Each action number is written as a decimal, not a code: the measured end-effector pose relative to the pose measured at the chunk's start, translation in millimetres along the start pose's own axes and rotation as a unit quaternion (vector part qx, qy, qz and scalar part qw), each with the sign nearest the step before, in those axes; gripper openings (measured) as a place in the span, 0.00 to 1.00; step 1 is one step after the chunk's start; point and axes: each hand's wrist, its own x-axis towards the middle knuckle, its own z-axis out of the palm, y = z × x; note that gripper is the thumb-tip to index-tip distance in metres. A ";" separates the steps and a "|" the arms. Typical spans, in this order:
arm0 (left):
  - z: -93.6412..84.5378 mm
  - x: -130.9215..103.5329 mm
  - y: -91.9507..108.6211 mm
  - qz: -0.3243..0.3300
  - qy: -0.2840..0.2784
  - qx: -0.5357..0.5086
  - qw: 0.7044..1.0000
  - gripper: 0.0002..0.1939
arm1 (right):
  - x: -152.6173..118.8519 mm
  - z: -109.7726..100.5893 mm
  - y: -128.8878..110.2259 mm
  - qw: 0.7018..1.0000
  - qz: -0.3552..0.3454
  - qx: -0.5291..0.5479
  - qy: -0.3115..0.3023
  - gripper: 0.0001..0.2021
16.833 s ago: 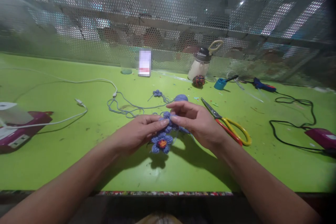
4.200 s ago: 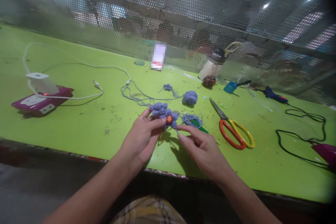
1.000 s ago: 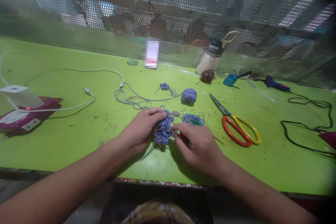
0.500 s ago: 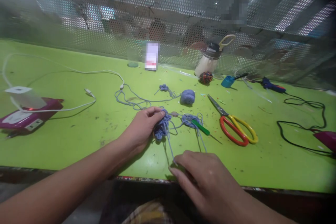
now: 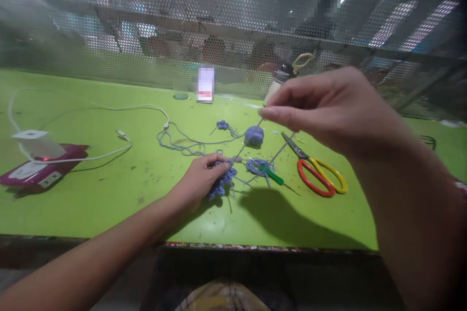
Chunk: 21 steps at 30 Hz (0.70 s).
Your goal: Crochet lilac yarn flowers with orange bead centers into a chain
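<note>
Pinched between the thumb and fingers of my left hand (image 5: pixel 204 175) is a blue-purple crochet piece (image 5: pixel 221 185), resting at the table surface. My right hand (image 5: pixel 314 107) is raised above the table, closed on a strand of yarn (image 5: pixel 241 149) that runs taut down to the piece. A loose coil of the same yarn (image 5: pixel 255 167) lies to the right of the piece, with a green-handled hook (image 5: pixel 273 175) across it. Behind sit a yarn ball (image 5: pixel 254 136) and a small crocheted flower (image 5: pixel 222 125).
Scissors (image 5: pixel 319 175) with red and yellow handles lie at the right. A purple power strip (image 5: pixel 54 170) with a white charger (image 5: pixel 36 143) and cable stands at left. Toward the perforated screen are a phone (image 5: pixel 205 85) and a bottle (image 5: pixel 273 90), partly behind my right hand.
My right hand has risen from the table's front edge to well above the surface, drawing the yarn strand up and to the right. My left hand stays on the crochet piece.
</note>
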 end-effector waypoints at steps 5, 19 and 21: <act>0.4 -3.6 5.3 -0.017 -0.020 -0.034 0.999 0.07 | 13.4 32.1 47.2 0.995 0.079 0.016 -0.061 0.09; 3.3 -9.2 12.0 -0.036 0.001 0.060 0.998 0.08 | -13.8 44.6 99.4 0.983 0.172 0.017 0.063 0.13; 3.0 -9.0 11.8 -0.029 0.001 0.066 0.997 0.08 | -15.9 44.9 98.1 0.980 0.177 0.056 0.074 0.13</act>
